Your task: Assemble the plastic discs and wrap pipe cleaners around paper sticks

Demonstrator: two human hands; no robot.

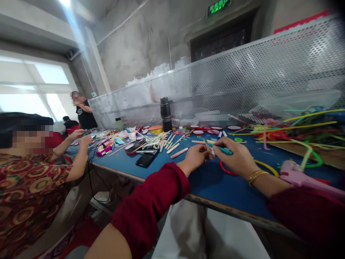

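Observation:
Above the blue table, my left hand point(195, 156) is closed, its fingertips pinching a small flat stick point(207, 144). My right hand point(235, 156), a gold bracelet at its wrist, grips a teal pen-like tool point(225, 150). The tool's tip meets the stick near my left fingertips; fingers partly hide the contact. Behind and below my right hand, a red ring-shaped tube point(225, 170) lies on the tabletop. A pink-orange stick point(179, 153) rests left of my left hand. To the right is a pink glue gun point(292, 172).
A black phone point(147, 159), a heap of pale sticks point(159, 140) and a black thermos point(165, 113) are to the left. Colourful strips point(296, 131) pile up at right. A perforated metal screen point(229, 82) borders the table point(215, 190). A co-worker point(35, 180) sits at left.

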